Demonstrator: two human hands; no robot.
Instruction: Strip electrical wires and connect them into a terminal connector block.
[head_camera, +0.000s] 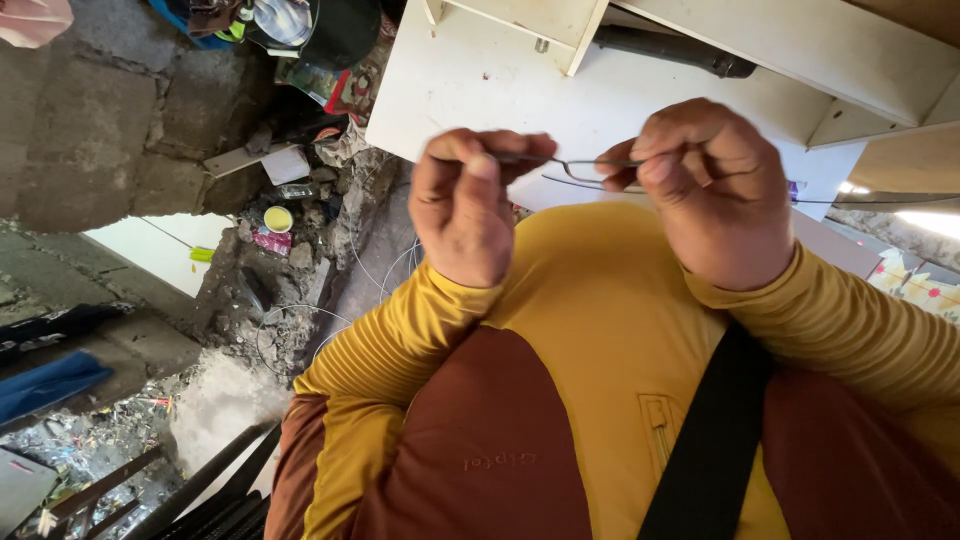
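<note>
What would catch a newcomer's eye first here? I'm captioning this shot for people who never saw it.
First, the two hands at centre: the left hand and right hand pinch a thin wire stretched between them. Below, mustard-yellow sleeves fill the frame; behind stands a white wooden panel, with rubble at left.

Rough stone floor (120, 130), littered scraps, yellow lid (278, 218), wire loops (290, 325)

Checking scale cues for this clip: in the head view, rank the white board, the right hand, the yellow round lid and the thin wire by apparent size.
1. white board
2. right hand, enlarged by nearness to the camera
3. thin wire, long but very slim, so its rank is unsure
4. yellow round lid
</note>
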